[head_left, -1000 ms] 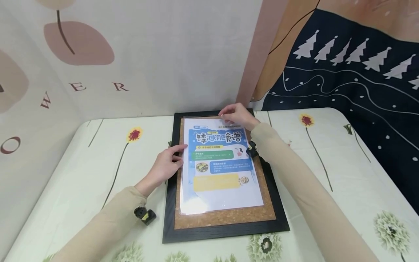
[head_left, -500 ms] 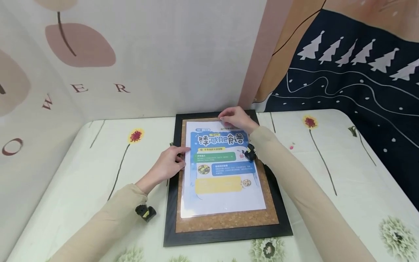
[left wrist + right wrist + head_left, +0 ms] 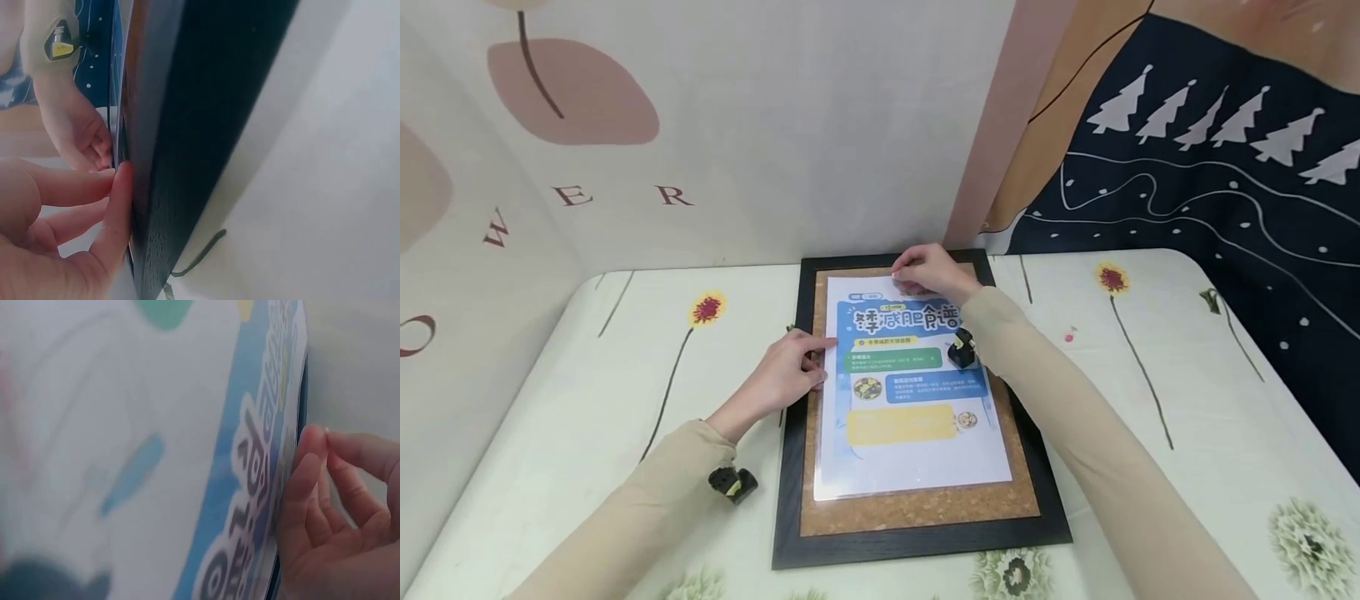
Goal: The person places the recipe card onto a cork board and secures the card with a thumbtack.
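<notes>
A printed poster (image 3: 910,467) in a glossy clear sleeve, blue with green and yellow text boxes, lies on a cork board (image 3: 955,502) with a black frame (image 3: 917,546). At the poster's left edge rests my left hand (image 3: 775,375), its index fingertip on the margin and its thumb just below. Over the poster's top edge, my right hand (image 3: 932,271) pinches a tiny white thing (image 3: 326,430) between thumb and index finger; most of it is hidden by the fingertips. The other right fingers curl close to the sheet in the right wrist view.
The board lies on a table (image 3: 550,400) with a pale floral cloth, its top side against a light curtain-like backdrop (image 3: 820,125). A dark cloth (image 3: 1150,192) with white trees hangs at the right. Each sleeve carries a small black wrist camera (image 3: 733,483).
My right hand has shifted slightly left along the poster's top edge. The left hand stays at the left edge. The head view has shifted a little.
</notes>
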### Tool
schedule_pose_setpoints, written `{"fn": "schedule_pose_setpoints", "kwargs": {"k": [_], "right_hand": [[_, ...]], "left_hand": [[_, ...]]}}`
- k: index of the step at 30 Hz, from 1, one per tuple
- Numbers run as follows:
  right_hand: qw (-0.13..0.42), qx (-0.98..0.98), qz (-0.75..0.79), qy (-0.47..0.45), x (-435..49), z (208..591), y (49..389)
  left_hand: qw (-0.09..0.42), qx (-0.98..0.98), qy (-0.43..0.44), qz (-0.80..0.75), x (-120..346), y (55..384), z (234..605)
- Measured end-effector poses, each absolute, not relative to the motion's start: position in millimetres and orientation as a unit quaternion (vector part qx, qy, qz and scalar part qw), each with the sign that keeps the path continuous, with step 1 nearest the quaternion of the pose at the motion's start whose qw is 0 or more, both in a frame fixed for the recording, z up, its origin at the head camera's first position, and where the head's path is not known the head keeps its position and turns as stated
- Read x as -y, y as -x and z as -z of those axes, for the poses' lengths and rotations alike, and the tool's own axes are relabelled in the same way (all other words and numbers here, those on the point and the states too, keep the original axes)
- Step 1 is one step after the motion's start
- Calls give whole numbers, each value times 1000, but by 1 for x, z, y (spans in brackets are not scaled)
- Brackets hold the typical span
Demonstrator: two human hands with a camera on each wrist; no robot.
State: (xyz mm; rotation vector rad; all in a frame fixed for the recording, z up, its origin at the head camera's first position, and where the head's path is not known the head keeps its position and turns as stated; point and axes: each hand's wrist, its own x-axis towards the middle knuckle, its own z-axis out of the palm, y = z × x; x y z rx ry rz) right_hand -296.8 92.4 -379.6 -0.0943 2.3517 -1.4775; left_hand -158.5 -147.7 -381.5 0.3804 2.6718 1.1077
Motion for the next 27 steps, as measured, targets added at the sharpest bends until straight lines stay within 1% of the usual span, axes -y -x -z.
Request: {"fn": "schedule_pose_setpoints", "kwargs": {"k": [14,21,27], "right_hand": [[209,-782,579,-95,-84,377,308],[202,-777,583,-124,-80,373,309],[208,-774,584,-131,-78,373,309]], "left_hand": [[137,-901,-121,-394,149,163,383],[149,-893,-125,-405,148,164,381],[150,-895,-114,-405,148,163,381]]}}
